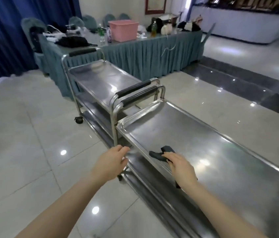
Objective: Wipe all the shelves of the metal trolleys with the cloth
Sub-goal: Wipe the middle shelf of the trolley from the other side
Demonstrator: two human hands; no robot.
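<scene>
Two steel trolleys stand end to end, handles touching. On the left edge of the near trolley [195,138], its top shelf holds my right hand [180,166], which grips a dark grey cloth [159,154]. The cloth bunches out ahead of my fingers onto the shelf. My left hand [113,160] hovers just left of the trolley, over the lower shelf's edge, fingers loosely curled and holding nothing. The far trolley [104,78] stands behind, its top shelf bare.
A long table with a teal skirt [143,54] stands behind the far trolley, carrying a pink tub [123,30], bottles and bags. Blue curtains hang at the left. Glossy tiled floor [32,143] spreads to the left; a dark step runs at the right.
</scene>
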